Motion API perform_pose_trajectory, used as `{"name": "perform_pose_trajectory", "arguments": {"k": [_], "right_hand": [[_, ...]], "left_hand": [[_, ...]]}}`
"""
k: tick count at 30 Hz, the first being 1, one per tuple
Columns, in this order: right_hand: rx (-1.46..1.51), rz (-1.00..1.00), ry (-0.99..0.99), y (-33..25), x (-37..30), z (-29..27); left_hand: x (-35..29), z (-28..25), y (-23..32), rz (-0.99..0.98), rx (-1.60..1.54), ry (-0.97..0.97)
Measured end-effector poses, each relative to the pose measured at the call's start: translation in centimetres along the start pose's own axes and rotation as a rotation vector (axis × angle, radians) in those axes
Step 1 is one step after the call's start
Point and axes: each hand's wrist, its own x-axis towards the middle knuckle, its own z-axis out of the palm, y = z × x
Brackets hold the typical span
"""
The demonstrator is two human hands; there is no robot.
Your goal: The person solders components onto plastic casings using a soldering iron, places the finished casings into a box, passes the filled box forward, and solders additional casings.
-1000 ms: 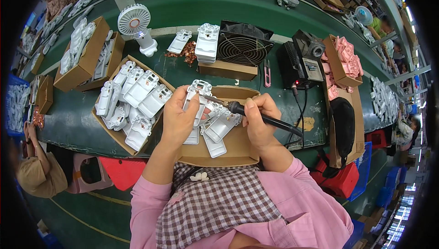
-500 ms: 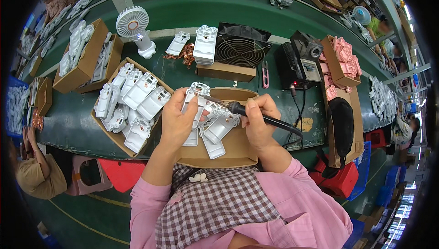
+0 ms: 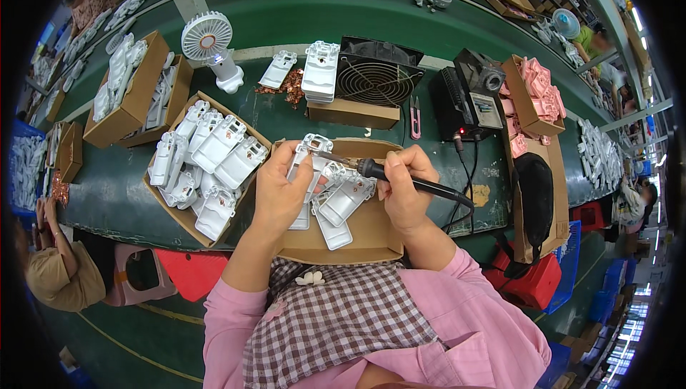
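My left hand (image 3: pixel 277 190) pinches a white plastic casing (image 3: pixel 315 143) between thumb and fingers, held up over a shallow cardboard tray (image 3: pixel 375 235). A black-handled soldering iron (image 3: pixel 437 191) is gripped in my right hand (image 3: pixel 409 196). Its thin metal tip points left and meets the upper end of the casing; whether it touches is too small to tell. Several more white casings (image 3: pixel 341 203) lie loosely in the tray beneath both hands. To the left, a cardboard box (image 3: pixel 251 200) is heaped with similar casings carrying small copper-coloured pieces.
Behind the tray stand a stack of casings (image 3: pixel 321 67), a black fan (image 3: pixel 379 78), and pink-handled snips (image 3: pixel 415 119). A black soldering station (image 3: pixel 457 100) trails a cable at right. Copper pieces (image 3: pixel 291 87) and a small white fan (image 3: pixel 209 37) lie further left. A co-worker (image 3: pixel 68 271) sits at far left.
The casing in my left hand has shifted slightly right and down, with the iron's tip still at its upper end. My right hand keeps nearly the same place.
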Motion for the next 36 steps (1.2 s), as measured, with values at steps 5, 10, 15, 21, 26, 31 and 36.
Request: {"name": "perform_pose_trajectory", "arguments": {"k": [5, 10, 15, 21, 26, 31, 36], "right_hand": [[-0.001, 0.005, -0.001, -0.1, 0.0, 0.1], [0.000, 0.003, -0.010, -0.1, 0.2, 0.0], [-0.047, 0.027, 0.041, 0.3, 0.0, 0.2], [0.214, -0.130, 0.149, 0.2, -0.1, 0.2], [0.187, -0.108, 0.149, -0.1, 0.0, -0.2], [0.168, -0.085, 0.126, -0.2, -0.1, -0.4], [0.121, -0.090, 0.130, -0.4, -0.1, -0.5]], "left_hand": [[-0.1, 0.2, -0.1, 0.017, 0.026, 0.004], [0.1, 0.2, -0.1, 0.022, 0.028, -0.015], [0.1, -0.4, -0.5, 0.047, 0.006, -0.025], [-0.2, -0.4, -0.6, 0.311, 0.392, 0.029], [-2.6, -2.6, 2.7, 0.480, 0.711, 0.115], [-1.6, -13.2, 7.3, 0.437, 1.347, 0.783], [-0.2, -20.3, 5.5, -0.018, 1.359, 0.602]]}}
